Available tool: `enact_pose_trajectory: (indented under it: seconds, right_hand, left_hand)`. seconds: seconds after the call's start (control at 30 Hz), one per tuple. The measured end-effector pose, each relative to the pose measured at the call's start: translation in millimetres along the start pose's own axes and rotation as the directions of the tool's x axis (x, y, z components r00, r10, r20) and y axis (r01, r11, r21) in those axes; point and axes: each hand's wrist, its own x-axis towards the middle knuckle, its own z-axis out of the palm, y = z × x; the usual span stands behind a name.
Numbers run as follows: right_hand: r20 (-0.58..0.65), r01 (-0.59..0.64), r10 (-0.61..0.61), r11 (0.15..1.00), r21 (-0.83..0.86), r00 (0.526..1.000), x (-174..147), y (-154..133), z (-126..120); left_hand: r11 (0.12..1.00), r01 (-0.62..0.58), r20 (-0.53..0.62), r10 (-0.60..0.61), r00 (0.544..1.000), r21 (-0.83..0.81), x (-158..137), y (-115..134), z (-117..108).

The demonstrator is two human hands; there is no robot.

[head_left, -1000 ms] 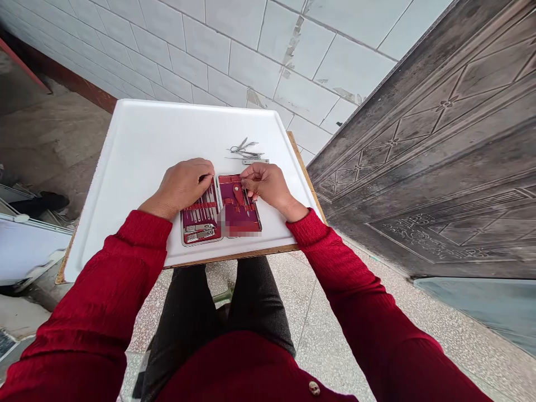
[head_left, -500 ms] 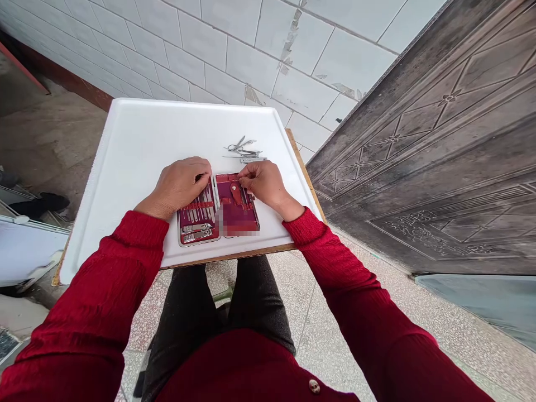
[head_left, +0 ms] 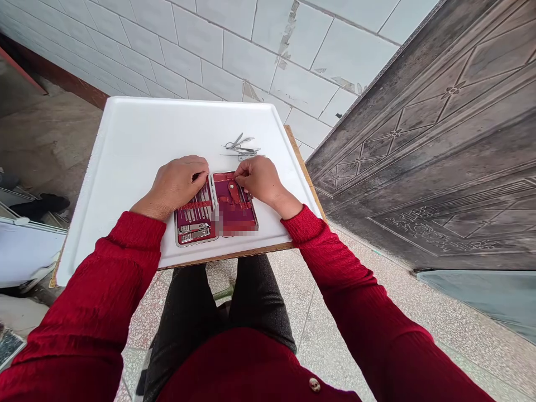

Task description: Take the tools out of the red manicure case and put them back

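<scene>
An open manicure case lies near the front edge of a white foam board. Its left half carries several slim metal tools under a red strap, with nail clippers below them. The purple right half has a red snap tab. Curled over the top of the left half, my left hand closes at the case's edge, its fingertips partly hidden. My right hand pinches at the upper right half; whatever sits between its fingers is hidden. Loose metal tools lie just beyond the case.
The foam board rests on a wooden tabletop. A white tiled wall stands behind, and a dark carved panel rises at the right. Household clutter is on the floor at the left.
Both hands keep nearly the same pose at the case. The whole view has shifted slightly; no tool has visibly changed place.
</scene>
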Motion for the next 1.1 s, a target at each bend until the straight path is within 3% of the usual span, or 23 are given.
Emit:
enact_pose_trajectory:
  seconds: [0.23, 0.53, 0.73, 0.87, 1.0, 1.1]
  right_hand:
    - [0.052, 0.06, -0.057, 0.997, -0.054, 0.997, -5.3, 1.5, 0.8]
    - [0.057, 0.011, 0.0, 0.982, -0.19, 0.998, -17.1, -5.5, -0.5]
    - [0.04, 0.031, -0.024, 0.984, -0.177, 0.999, -23.3, -7.0, -1.7]
    - [0.025, 0.027, -0.025, 0.997, -0.073, 0.999, -20.2, 0.4, -3.6]
    - [-0.049, 0.025, -0.027, 0.998, -0.051, 0.998, -12.2, 8.6, -13.0]
    - [-0.03, 0.015, -0.019, 0.992, -0.122, 0.999, -4.9, 10.0, -29.6]
  left_hand:
    - [1.0, -0.005, 0.013, 0.005, 1.0, -0.026, -0.3, 3.0, -3.4]
    - [1.0, -0.017, 0.012, 0.017, 1.0, 0.003, -0.8, -0.3, -1.8]
    - [0.999, -0.041, -0.004, 0.041, 0.999, 0.004, -2.5, -3.9, 0.4]
    - [0.999, -0.037, -0.007, 0.037, 0.999, -0.002, -2.5, -3.9, 0.1]
    - [1.0, -0.03, -0.001, 0.03, 1.0, -0.003, -3.0, -0.8, -2.8]
    - [1.0, -0.027, -0.001, 0.027, 1.0, 0.003, -3.3, 1.0, -4.0]
